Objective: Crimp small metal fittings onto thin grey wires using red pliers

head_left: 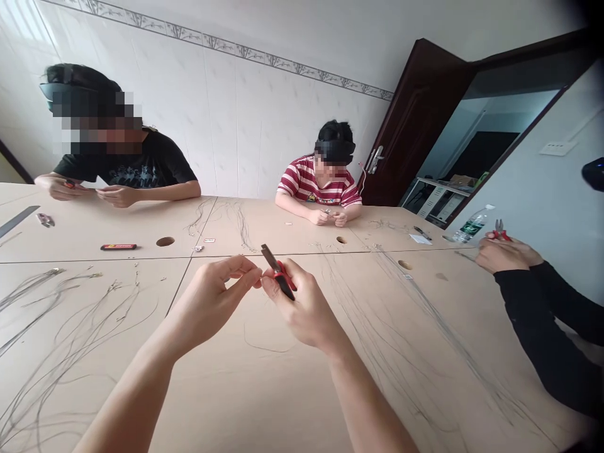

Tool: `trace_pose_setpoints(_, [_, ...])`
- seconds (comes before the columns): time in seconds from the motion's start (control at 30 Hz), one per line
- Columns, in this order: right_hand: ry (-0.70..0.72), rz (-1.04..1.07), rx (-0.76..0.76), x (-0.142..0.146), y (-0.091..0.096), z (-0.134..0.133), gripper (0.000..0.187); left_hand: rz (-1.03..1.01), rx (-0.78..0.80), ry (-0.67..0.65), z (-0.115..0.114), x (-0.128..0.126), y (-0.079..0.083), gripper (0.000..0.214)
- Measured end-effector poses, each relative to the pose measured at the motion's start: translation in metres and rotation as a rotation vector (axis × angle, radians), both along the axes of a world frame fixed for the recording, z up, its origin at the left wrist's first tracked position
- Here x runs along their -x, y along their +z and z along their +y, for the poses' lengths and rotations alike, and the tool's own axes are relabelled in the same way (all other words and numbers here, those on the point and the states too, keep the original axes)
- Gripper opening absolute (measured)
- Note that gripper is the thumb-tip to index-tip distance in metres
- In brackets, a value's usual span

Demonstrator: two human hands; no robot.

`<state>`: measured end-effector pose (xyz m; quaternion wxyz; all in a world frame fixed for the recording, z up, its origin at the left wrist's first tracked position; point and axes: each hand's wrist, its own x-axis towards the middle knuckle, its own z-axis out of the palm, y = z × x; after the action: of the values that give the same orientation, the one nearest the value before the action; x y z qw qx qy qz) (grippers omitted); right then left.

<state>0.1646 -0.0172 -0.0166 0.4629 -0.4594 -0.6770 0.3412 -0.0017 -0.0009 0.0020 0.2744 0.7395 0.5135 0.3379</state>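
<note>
- Bare forearms (141, 384) stretch across the table (226, 409), one on each side of the pliers (279, 270).
- Right hand (304, 308) wraps the pliers' red-and-black handles; whether their jaws are parted cannot be told.
- Left hand (212, 299), just left of the pliers, presses thumb and forefinger together; anything pinched there is too small to tell.
- Loose wires (97, 309) lie on the table left of the pliers, with more strands (440, 326) to their right.

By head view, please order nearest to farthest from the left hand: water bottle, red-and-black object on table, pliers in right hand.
1. Pliers, right of the left hand
2. Red-and-black object, left
3. Water bottle, far right
</note>
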Motion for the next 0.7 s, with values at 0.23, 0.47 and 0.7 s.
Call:
trace_pose_setpoints(0.23, [-0.001, -0.004, 0.012, -0.0031, -0.0022, -0.0002, 0.012, -0.011, -0.004, 0.007, -0.0034, -0.0043, -0.0008, 0.032])
trace_pose_setpoints(0.47, [-0.013, 0.016, 0.014, -0.0040, 0.0010, -0.0012, 0.016, -0.087, -0.061, 0.002, -0.0048, -0.0033, 0.0032, 0.032])
trace_pose_setpoints(0.7, [-0.033, 0.096, -0.014, -0.0043, 0.0000, 0.0017, 0.020, -0.140, -0.075, -0.024, -0.0016, 0.0008, 0.0022, 0.031])
